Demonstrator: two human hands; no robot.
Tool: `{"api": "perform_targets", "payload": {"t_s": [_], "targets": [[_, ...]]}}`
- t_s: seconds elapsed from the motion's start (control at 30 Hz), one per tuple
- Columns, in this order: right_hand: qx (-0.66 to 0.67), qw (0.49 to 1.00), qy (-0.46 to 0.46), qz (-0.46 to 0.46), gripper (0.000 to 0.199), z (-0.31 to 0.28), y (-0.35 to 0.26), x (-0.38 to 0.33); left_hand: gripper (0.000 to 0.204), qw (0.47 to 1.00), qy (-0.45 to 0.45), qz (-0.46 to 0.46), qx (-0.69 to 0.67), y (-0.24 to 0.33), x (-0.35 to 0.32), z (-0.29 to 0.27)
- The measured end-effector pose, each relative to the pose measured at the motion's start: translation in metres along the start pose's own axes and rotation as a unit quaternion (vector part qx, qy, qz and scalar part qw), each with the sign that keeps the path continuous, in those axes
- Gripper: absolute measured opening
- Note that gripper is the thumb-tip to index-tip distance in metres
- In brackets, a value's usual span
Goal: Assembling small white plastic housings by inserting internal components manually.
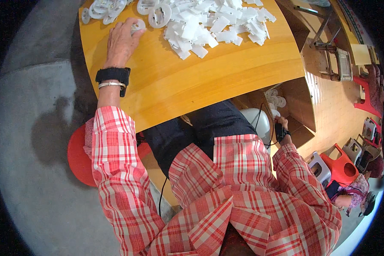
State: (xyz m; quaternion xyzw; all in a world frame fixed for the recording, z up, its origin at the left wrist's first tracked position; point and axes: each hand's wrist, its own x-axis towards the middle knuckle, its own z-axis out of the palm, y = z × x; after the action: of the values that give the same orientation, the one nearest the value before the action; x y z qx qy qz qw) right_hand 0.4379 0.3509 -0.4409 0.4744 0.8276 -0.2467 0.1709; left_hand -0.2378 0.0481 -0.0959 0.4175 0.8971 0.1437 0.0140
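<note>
My left hand lies on the table at the upper left, its fingers closed on a round white plastic disc. Just beyond it are more round white discs with slots in them, some heaped at the far left edge. To its right spreads a big pile of flat white plastic pieces. Low at the right, beside the table, my right hand hangs by an open cardboard box. Its fingers are curled at a white plastic piece, whose shape is partly hidden.
Several round white pieces lie inside the box. A white rounded stool stands beside my leg, and a red stool is at my left. Farther right are more stools, a red chair and another person. A dark cable hangs near my right hand.
</note>
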Motion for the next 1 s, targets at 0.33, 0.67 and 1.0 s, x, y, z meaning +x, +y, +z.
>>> {"api": "perform_targets", "payload": {"t_s": [0.33, 0.67, 1.0], "targets": [[0.417, 0.819, 0.393, 0.042, 0.03, -0.121, -0.108, 0.007, 0.035, 0.912, -0.033, -0.243, -0.33, 0.029, -0.05, -0.043], [0.261, 0.777, 0.397, -0.413, 0.018, -0.301, -0.419, -0.021, 0.046, 0.31, -0.102, -0.17, -0.93, 0.054, -0.126, 0.001], [-0.098, 0.693, 0.198, -0.686, 0.026, -0.306, -0.577, -0.034, 0.051, 0.272, -0.061, -0.15, -0.949, 0.066, -0.132, 0.029]]}}
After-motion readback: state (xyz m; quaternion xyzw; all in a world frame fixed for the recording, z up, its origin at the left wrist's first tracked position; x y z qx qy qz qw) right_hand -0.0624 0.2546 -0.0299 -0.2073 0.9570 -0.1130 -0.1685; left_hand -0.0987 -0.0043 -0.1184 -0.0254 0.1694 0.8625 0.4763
